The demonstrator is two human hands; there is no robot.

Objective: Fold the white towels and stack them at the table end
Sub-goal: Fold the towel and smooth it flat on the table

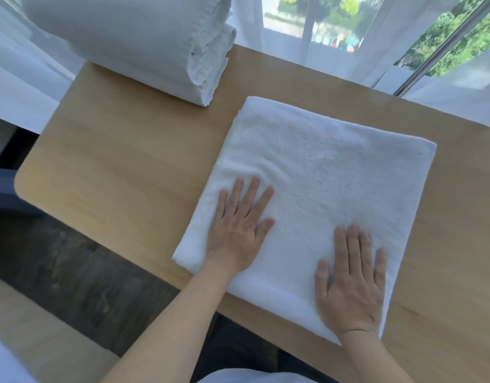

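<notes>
Both hands, left and right, spread flat on folded white towel; folded stack at worktop end.

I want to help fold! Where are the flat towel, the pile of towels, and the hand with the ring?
flat towel (335, 167): head view, bare middle.
pile of towels (122, 42): head view, top fold.
left hand (238, 230): head view, back of hand.
</notes>
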